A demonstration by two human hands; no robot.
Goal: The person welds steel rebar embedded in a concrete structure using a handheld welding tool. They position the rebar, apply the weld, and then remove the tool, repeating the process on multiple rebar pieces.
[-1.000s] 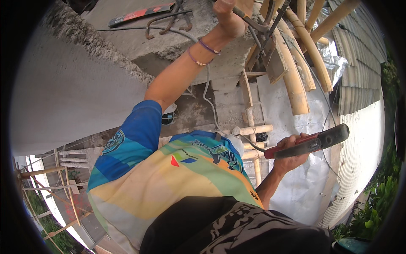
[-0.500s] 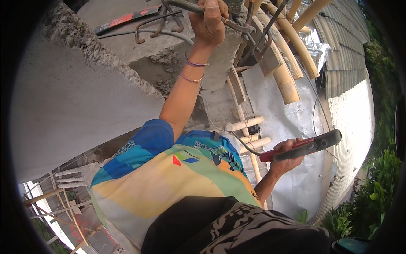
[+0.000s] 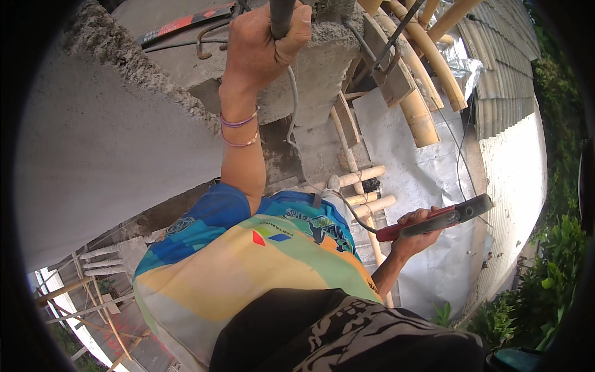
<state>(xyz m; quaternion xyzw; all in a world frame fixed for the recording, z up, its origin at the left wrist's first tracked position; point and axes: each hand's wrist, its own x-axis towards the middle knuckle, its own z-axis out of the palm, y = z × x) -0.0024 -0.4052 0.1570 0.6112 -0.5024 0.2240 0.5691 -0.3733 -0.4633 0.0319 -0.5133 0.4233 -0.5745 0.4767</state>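
Observation:
My left hand (image 3: 263, 46) is raised at the top of the view, fingers wrapped round a thick dark bar-like tool handle (image 3: 282, 17). Its far end runs out of the picture, so I cannot tell the tool's kind. Rough broken concrete (image 3: 316, 68) lies just beyond the wrist. Low on the right, my right hand (image 3: 418, 234) grips a red-and-black tool with a cable, which looks like a welding electrode holder (image 3: 434, 224). Its blunt black end points right, apart from everything around it. A grey cable (image 3: 362, 222) leads from its red end toward my waist.
Cut bamboo poles (image 3: 418, 121) jut down at the upper right beside bent steel rods (image 3: 390, 46). A red-and-black flat pack (image 3: 186, 25) lies on the concrete near rusty hooked rebar (image 3: 203, 46). Metal sheeting (image 3: 427, 180) and corrugated roofing (image 3: 505, 93) spread below and right.
My left hand has moved left and closer, and its bar-like tool has swung from lying across to pointing upward. My right hand with the electrode holder has shifted slightly left and down.

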